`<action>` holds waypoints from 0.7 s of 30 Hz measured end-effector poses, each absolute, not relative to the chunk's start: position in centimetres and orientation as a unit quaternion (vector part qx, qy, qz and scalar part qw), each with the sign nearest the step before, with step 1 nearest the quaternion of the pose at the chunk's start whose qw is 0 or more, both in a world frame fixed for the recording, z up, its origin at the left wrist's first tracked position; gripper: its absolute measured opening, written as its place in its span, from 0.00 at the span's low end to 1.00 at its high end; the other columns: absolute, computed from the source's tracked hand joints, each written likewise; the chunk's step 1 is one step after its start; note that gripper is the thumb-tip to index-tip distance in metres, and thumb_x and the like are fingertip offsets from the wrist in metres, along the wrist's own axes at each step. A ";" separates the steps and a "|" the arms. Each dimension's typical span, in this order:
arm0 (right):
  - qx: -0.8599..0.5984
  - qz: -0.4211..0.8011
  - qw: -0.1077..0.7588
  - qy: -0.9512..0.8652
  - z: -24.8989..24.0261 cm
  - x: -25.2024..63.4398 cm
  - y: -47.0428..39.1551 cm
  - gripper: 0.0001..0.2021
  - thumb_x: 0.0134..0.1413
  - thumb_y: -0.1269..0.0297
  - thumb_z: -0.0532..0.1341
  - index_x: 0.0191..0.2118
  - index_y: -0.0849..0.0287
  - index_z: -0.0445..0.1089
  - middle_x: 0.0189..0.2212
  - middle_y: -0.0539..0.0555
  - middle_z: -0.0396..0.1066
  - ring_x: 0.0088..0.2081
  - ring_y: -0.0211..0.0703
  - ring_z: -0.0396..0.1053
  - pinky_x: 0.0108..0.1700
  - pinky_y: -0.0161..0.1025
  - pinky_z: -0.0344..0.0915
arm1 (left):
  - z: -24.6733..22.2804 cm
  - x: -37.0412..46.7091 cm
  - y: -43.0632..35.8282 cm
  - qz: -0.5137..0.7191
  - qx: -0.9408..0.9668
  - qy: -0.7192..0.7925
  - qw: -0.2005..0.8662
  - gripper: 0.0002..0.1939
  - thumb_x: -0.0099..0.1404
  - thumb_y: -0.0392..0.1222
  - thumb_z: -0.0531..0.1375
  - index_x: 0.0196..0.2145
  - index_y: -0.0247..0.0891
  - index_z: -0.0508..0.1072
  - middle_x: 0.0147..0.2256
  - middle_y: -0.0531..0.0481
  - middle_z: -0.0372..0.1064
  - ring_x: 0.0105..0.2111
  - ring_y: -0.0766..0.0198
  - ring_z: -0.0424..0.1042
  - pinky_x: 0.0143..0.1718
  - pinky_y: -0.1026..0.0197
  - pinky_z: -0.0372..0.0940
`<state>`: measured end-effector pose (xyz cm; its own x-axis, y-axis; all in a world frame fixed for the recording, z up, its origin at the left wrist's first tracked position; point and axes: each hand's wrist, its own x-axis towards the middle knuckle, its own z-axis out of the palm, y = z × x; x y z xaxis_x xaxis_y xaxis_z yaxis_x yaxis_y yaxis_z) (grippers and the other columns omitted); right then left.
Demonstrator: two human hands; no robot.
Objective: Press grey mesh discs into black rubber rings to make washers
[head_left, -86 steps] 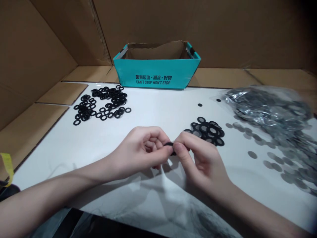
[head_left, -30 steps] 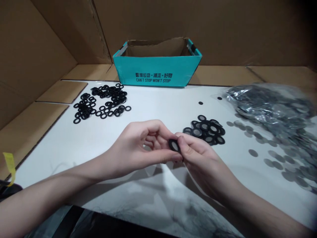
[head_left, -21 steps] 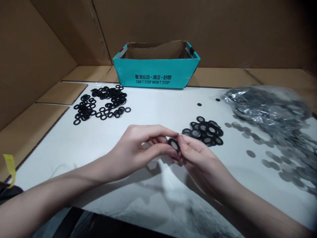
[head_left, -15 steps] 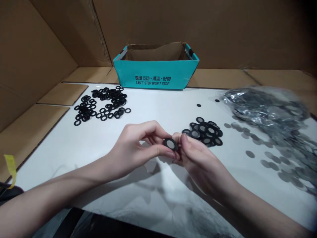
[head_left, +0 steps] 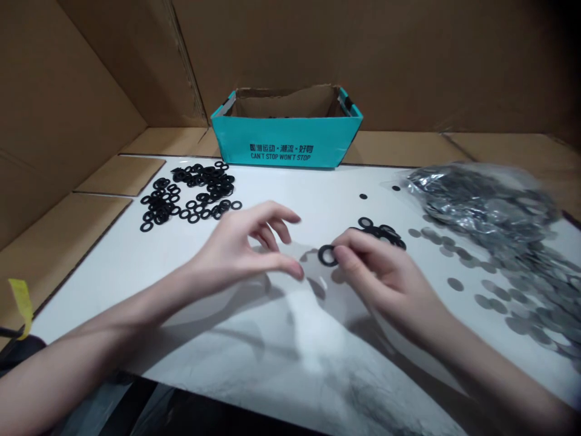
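Between the thumb and fingers of my right hand (head_left: 376,266) is a black rubber ring with a mesh disc in it, a filter washer (head_left: 327,255), held just above the table. My left hand (head_left: 254,242) hangs to its left with thumb and fingers apart, holding nothing. Behind my right hand lies a pile of similar filter washers (head_left: 365,223), partly hidden by the fingers. A heap of black rubber rings (head_left: 161,209) is spread at the left. Grey mesh discs (head_left: 455,284) lie scattered at the right.
A turquoise cardboard box (head_left: 281,142) stands at the back, with some dark things just showing inside. A clear plastic bag (head_left: 481,194) of mesh discs lies at the right. Cardboard walls (head_left: 385,60) surround the white table (head_left: 181,254). A yellow tag (head_left: 20,303) hangs at the left edge.
My left hand has let go of the filter washer and drawn away to the left, its fingers spreading. The washer is now in my right hand alone, slightly further right.
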<state>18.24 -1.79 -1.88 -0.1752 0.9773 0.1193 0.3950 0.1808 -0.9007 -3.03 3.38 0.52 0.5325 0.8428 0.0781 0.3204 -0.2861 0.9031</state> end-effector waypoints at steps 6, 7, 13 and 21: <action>-0.568 0.120 0.365 -0.728 -1.4 24.1 0.3 0.07 0.56 0.63 0.62 0.29 0.56 0.72 0.24 0.53 0.72 0.23 0.36 0.62 0.25 0.38 0.54 | 1.3 -8.3 8.7 0.318 0.768 0.494 0.254 0.17 0.60 0.48 0.64 0.42 0.35 0.72 0.28 0.50 0.71 0.26 0.66 0.69 0.30 0.65 0.64; -0.569 0.086 0.361 -0.734 -1.4 24.8 0.5 0.05 0.55 0.63 0.63 0.30 0.56 0.73 0.26 0.54 0.74 0.25 0.37 0.64 0.26 0.38 0.56 | 1.2 -9.2 9.5 0.308 0.770 0.512 0.224 0.17 0.60 0.48 0.64 0.42 0.35 0.72 0.28 0.50 0.70 0.26 0.66 0.68 0.30 0.65 0.63; -0.510 -0.090 0.233 -0.823 -2.0 27.1 1.2 0.11 0.60 0.60 0.57 0.30 0.56 0.73 0.29 0.53 0.75 0.32 0.44 0.70 0.32 0.41 0.62 | 0.8 -13.0 11.8 0.182 0.770 0.610 0.042 0.18 0.62 0.49 0.58 0.44 0.35 0.73 0.31 0.47 0.72 0.30 0.60 0.71 0.35 0.61 0.63; -0.491 -0.068 0.149 -0.855 -2.0 28.2 1.3 0.15 0.62 0.56 0.54 0.33 0.55 0.75 0.33 0.53 0.73 0.33 0.43 0.70 0.34 0.41 0.64 | 0.1 -15.4 12.4 0.071 0.764 0.642 -0.008 0.20 0.63 0.52 0.54 0.45 0.37 0.75 0.35 0.44 0.75 0.34 0.54 0.72 0.35 0.59 0.61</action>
